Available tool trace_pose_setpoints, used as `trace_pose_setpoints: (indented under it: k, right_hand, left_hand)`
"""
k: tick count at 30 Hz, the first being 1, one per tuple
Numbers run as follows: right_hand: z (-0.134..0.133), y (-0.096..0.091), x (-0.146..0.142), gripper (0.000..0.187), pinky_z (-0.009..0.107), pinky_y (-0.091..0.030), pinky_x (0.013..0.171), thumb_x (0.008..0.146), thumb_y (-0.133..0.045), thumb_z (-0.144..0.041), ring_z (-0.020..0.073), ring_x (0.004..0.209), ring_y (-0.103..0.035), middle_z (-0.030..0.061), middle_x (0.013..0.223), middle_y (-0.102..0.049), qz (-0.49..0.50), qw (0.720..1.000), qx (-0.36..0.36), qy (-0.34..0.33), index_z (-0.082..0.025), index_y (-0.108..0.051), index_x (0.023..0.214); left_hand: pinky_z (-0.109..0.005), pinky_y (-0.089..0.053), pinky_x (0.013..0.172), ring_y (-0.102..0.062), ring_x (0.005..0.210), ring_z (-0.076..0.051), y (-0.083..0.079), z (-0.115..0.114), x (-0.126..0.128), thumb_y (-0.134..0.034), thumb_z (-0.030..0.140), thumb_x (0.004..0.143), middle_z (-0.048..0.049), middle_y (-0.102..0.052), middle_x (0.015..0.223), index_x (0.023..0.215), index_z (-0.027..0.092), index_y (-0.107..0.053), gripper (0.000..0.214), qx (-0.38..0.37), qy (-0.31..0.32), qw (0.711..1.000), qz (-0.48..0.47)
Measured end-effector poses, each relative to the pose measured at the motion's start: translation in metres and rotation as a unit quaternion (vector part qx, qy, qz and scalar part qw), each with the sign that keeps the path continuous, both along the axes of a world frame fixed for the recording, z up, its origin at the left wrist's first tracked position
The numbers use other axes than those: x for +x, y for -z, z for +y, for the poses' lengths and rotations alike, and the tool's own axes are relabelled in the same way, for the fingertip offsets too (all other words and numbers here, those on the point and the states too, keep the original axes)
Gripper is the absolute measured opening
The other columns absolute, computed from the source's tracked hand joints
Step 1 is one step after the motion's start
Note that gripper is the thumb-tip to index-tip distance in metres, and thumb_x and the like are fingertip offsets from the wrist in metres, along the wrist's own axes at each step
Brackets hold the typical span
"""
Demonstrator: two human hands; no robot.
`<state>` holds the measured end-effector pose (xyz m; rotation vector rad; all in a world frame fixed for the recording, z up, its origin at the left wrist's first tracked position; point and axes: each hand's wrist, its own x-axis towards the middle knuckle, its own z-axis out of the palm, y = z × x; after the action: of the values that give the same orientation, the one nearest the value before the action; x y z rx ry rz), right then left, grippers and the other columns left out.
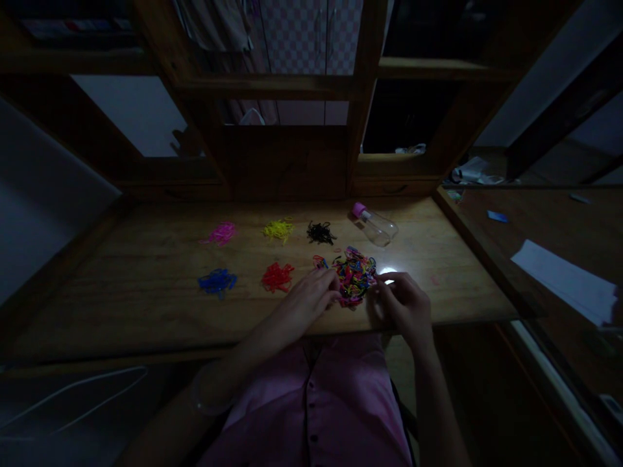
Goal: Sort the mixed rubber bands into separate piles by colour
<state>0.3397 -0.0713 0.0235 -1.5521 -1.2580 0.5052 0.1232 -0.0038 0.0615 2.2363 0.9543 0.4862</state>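
A mixed pile of thin, small coloured loops [355,275] lies on the wooden desk, close to its front edge. At the pile's left edge is my left hand [318,293], its fingers curled and the tips drawn together. My right hand [403,301] is at the right edge, thumb and forefinger pinched against the loops. Whatever either hand holds is too small to make out. Sorted heaps lie to the left: red loops [277,277], blue loops [217,282], pink loops [221,233], yellow loops [278,229] and black loops [320,233].
Behind the pile, a clear bottle [379,227] with a pink cap lies on its side. Wooden shelving [287,162] rises at the back of the desk [136,292]. White paper [564,279] rests on a surface to the right. The room is dim.
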Motion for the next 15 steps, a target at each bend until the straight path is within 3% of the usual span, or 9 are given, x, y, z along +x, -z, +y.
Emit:
trace_pose_setpoints:
  k: [3, 5, 11, 15]
  right_hand:
    - [-0.004, -0.004, 0.004, 0.015, 0.032, -0.05, 0.076, 0.085, -0.06, -0.025, 0.0204, 0.089, -0.061, 0.0067, 0.103, -0.061, -0.103, 0.988, -0.02, -0.114, -0.024, -0.068, 0.097]
    - [-0.003, -0.006, 0.005, 0.019, 0.032, -0.05, 0.078, 0.086, -0.057, -0.021, 0.0209, 0.092, -0.06, 0.0073, 0.108, -0.058, -0.149, 0.977, -0.033, -0.151, -0.025, -0.067, 0.102]
    - [0.01, -0.003, -0.004, 0.015, 0.031, -0.049, 0.072, 0.093, -0.049, -0.023, 0.021, 0.089, -0.061, 0.007, 0.106, -0.058, -0.269, 0.951, -0.049, -0.142, -0.024, -0.062, 0.099]
    - [0.014, -0.001, -0.007, 0.013, 0.03, -0.047, 0.07, 0.095, -0.047, -0.025, 0.0205, 0.086, -0.06, 0.0062, 0.102, -0.058, -0.27, 0.951, -0.045, -0.145, -0.023, -0.06, 0.095]
  left_hand:
    - [-0.029, -0.046, 0.078, -0.06, 0.088, -0.018, -0.004, 0.003, -0.003, -0.056, 0.019, 0.088, -0.0024, -0.063, 0.093, 0.091, 0.02, -0.058, 0.004, -0.027, -0.066, 0.997, -0.04]
    - [-0.03, -0.048, 0.08, -0.061, 0.09, -0.017, -0.003, 0.004, -0.009, -0.058, 0.018, 0.086, -0.0022, -0.065, 0.097, 0.098, 0.02, -0.061, 0.012, -0.037, -0.102, 0.991, -0.074]
    - [-0.034, -0.046, 0.093, -0.06, 0.103, -0.019, 0.007, -0.005, -0.025, -0.056, 0.019, 0.089, -0.0036, -0.066, 0.107, 0.102, 0.023, -0.067, 0.017, -0.031, -0.127, 0.986, -0.107]
    - [-0.033, -0.046, 0.093, -0.06, 0.103, -0.019, 0.01, -0.01, -0.02, -0.058, 0.021, 0.088, -0.0029, -0.067, 0.103, 0.094, 0.023, -0.07, 0.014, -0.021, -0.126, 0.984, -0.125]
